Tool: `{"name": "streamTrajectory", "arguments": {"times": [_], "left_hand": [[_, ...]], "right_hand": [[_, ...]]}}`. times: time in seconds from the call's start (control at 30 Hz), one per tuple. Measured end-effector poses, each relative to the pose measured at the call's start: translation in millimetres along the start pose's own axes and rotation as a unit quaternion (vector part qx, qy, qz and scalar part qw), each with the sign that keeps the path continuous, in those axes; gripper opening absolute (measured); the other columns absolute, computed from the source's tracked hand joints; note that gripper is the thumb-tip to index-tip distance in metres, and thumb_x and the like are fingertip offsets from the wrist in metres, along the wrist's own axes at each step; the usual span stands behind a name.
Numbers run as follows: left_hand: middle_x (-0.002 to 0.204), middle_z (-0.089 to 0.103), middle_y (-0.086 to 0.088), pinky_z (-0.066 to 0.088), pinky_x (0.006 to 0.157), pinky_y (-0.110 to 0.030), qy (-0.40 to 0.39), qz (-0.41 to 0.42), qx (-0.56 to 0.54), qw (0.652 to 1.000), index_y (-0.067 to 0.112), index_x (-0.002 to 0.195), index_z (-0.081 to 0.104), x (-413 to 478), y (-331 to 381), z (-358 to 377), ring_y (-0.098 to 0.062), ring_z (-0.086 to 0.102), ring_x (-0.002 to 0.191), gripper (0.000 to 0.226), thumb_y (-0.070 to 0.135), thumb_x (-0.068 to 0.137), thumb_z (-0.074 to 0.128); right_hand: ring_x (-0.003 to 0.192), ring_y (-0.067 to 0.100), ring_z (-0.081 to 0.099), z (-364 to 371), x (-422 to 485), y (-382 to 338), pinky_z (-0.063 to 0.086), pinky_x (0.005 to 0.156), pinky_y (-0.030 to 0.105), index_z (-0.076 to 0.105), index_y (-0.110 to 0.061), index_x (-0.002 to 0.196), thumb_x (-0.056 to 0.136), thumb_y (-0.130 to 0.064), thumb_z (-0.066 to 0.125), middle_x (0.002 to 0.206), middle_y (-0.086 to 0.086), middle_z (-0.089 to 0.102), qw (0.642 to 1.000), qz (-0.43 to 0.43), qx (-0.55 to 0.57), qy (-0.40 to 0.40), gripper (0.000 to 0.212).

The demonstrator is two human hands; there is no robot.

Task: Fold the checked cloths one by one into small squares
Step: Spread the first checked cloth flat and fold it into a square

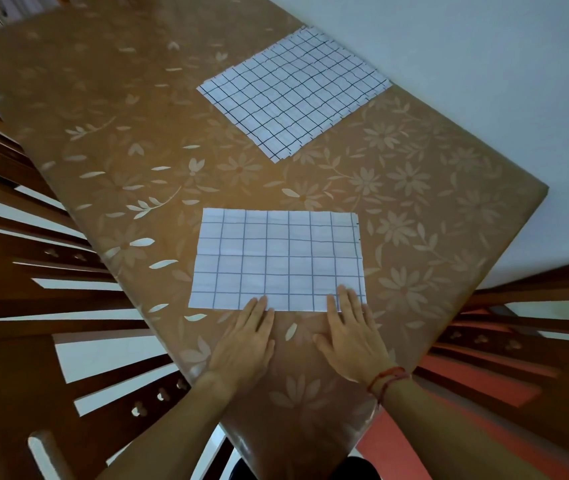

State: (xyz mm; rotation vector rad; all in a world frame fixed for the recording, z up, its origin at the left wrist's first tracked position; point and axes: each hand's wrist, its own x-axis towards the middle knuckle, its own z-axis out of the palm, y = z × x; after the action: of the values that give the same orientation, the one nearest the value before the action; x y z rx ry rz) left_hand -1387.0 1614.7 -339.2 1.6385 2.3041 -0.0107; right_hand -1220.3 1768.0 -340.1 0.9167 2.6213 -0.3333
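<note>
Checked cloth (pixel 277 259), perhaps already doubled, lies flat on the near part of the desk (pixel 120 150). Its near edge is pressed by the left hand (pixel 245 344) and right hand (pixel 352 334), fingers (pixel 258 308) straight, gripping nothing. A stack of checked cloths (pixel 293 91) lies far right.

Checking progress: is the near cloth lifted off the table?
No, the near cloth lies flat on the table, left hand and right hand resting flat on its edge.
</note>
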Motion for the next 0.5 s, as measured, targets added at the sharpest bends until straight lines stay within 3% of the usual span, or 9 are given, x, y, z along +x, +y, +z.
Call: {"name": "streamTrajectory", "arguments": {"times": [0.13,0.33,0.43,0.5], "left_hand": [[0.141,0.052,-0.009,0.047,0.100,-0.038,0.013,-0.009,-0.018,1.000,0.008,0.132,0.058,3,0,-6,-0.025,0.051,0.129,0.055,0.035,0.092,0.032],[0.153,0.036,-0.012,0.038,0.110,-0.044,0.015,-0.013,-0.041,0.999,0.003,0.144,0.042,5,-13,-6,-0.026,0.034,0.142,0.058,0.028,0.094,0.025],[0.156,0.027,-0.013,0.023,0.115,-0.041,0.002,-0.003,-0.040,0.999,0.000,0.147,0.033,-2,-18,-2,-0.024,0.024,0.144,0.061,0.028,0.094,0.023],[0.156,0.025,-0.014,0.022,0.115,-0.041,-0.005,-0.013,-0.044,0.999,-0.001,0.146,0.033,-5,-24,1,-0.025,0.024,0.145,0.062,0.029,0.093,0.022]], "right_hand": [[0.147,0.030,-0.015,-12,-1,-4,-0.001,0.121,0.045,0.002,-0.001,0.152,0.096,-0.054,0.031,0.159,0.018,-0.012,0.999,0.046,0.021,-0.002,0.082],[0.148,0.025,-0.009,-7,3,-54,0.009,0.121,0.044,0.005,-0.003,0.152,0.096,-0.045,0.035,0.161,0.013,-0.005,0.993,-0.104,0.045,0.014,0.076],[0.148,0.026,0.000,1,8,-76,0.011,0.120,0.044,0.011,-0.002,0.151,0.090,-0.051,0.029,0.160,0.014,0.005,0.991,-0.129,0.045,0.014,0.080],[0.148,0.026,0.005,6,10,-82,0.011,0.120,0.044,0.015,-0.001,0.150,0.087,-0.054,0.023,0.160,0.014,0.010,0.991,-0.126,0.039,0.015,0.083]]}}
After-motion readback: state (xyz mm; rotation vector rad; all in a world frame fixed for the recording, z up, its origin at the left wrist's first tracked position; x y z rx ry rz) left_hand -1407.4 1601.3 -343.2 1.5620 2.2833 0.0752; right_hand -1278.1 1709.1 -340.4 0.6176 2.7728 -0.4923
